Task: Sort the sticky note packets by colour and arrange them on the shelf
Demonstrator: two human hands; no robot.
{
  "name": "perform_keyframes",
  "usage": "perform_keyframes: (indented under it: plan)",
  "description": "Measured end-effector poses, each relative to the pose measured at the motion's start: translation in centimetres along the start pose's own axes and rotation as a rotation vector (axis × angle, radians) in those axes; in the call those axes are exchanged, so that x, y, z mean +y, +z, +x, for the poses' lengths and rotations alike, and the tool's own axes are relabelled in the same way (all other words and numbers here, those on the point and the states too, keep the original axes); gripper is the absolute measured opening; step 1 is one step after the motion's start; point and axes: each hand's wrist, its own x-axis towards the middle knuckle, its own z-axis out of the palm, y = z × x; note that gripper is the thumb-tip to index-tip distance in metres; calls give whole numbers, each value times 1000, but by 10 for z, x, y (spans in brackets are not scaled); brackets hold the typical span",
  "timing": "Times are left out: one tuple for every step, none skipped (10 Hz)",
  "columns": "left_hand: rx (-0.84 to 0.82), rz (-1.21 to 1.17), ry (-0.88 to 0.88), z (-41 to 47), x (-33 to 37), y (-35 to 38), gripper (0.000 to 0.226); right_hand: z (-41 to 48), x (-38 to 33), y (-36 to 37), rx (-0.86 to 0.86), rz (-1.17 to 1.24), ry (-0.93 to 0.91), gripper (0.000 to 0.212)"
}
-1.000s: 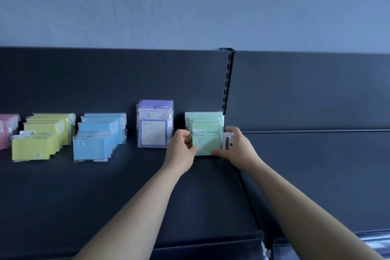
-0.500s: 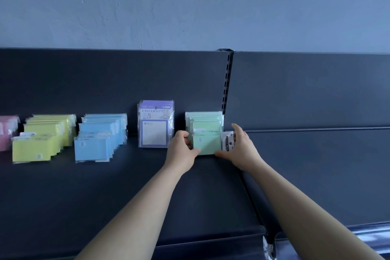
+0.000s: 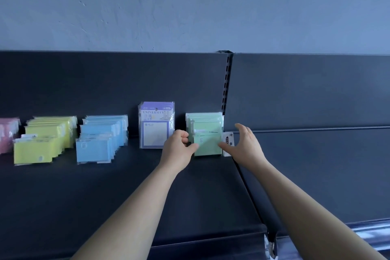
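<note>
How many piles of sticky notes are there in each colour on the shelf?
Pile of pink plastic-wrapped sticky note packets: 1
Pile of yellow plastic-wrapped sticky note packets: 1
Pile of light blue plastic-wrapped sticky note packets: 1
Pile of purple plastic-wrapped sticky note packets: 1
Pile of mint green plastic-wrapped sticky note packets: 1
Total: 5 piles

The shelf (image 3: pixel 105 196) carries purple packets (image 3: pixel 156 126); green packets (image 3: pixel 205 133) at their 3 o'clock; blue packets (image 3: pixel 99 139), yellow packets (image 3: pixel 40 143), pink packets (image 3: pixel 7 134) toward 9 o'clock.

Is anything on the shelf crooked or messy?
Yes: the front green packet is turned sideways, so its white header tab sticks out on the right, beside the right hand.
</note>
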Motion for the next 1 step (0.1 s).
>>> perform_keyframes:
  plan:
    - [33,65,36,-5,7,-14,36,-1,-8,-4,-10,-93,-56,72]
